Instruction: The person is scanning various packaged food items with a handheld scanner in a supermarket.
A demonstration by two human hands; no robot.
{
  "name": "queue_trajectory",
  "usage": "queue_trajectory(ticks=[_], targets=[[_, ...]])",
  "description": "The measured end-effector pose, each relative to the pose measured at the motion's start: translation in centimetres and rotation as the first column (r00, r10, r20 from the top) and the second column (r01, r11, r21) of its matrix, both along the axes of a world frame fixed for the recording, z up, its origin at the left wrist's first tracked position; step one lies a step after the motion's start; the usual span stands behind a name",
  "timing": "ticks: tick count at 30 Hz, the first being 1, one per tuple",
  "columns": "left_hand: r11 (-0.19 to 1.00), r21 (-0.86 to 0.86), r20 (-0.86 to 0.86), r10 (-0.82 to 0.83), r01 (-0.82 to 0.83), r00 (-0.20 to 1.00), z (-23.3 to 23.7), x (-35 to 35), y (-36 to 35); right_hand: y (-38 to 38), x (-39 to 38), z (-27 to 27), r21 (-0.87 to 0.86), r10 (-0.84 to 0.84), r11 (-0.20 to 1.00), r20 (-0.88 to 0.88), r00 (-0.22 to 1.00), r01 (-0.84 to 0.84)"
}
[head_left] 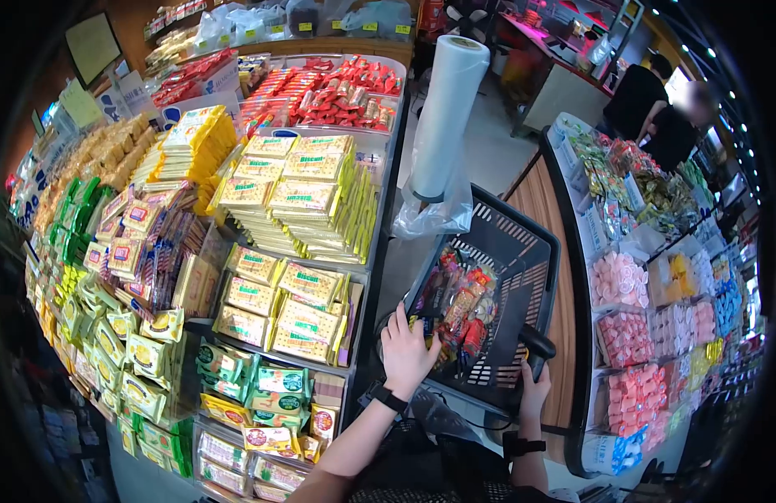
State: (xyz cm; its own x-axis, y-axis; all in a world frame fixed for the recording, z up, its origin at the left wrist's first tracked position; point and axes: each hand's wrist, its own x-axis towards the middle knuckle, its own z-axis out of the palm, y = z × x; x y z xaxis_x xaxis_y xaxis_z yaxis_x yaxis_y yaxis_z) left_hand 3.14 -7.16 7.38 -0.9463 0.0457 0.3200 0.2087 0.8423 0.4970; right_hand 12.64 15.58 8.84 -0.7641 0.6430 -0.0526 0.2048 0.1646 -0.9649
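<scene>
A dark plastic shopping basket [522, 251] with slotted walls stands in front of me, tilted in view. Inside lies a clear bag of colourful wrapped sweets [467, 306], with red and yellow wrappers showing. My left hand [409, 348] rests at the basket's left rim beside the sweets, its fingers apart and nothing visibly held. At the near right corner, my right hand [534, 386] is closed around the basket's black handle [537, 342]; some of its fingers are hidden. Both wrists wear dark bands.
Stacked biscuit packs [308, 197] fill the stepped display on the left, with red-wrapped sweets [354, 92] behind. A roll of plastic bags [448, 117] stands beyond the basket. To the right, a wood-sided stand holds pink packets [620, 279]. Two people in dark clothes [639, 96] stand farther back.
</scene>
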Motion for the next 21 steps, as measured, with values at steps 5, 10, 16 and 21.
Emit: queue_trajectory(ticks=[5,10,16,21], targets=[[0.999,0.026,0.007,0.021,-0.021,1.0,-0.6,-2.4,3.0,5.2,-3.0,-2.4,-0.026,0.082,0.996,-0.037,0.996,-0.083],[0.998,0.047,-0.006,0.049,-0.048,0.999,-1.9,-5.5,6.4,8.6,-8.2,-1.6,-0.069,0.126,0.99,-0.016,0.992,-0.127],[0.993,0.049,0.034,0.109,-0.11,0.994,-1.7,-8.7,11.0,13.8,-14.6,-1.4,0.085,0.228,0.971,-0.022,0.973,-0.226],[0.989,0.002,0.077,0.146,-0.146,0.986,-0.9,-9.0,13.1,15.9,-15.3,-1.7,-0.038,0.217,0.976,0.015,0.976,-0.216]])
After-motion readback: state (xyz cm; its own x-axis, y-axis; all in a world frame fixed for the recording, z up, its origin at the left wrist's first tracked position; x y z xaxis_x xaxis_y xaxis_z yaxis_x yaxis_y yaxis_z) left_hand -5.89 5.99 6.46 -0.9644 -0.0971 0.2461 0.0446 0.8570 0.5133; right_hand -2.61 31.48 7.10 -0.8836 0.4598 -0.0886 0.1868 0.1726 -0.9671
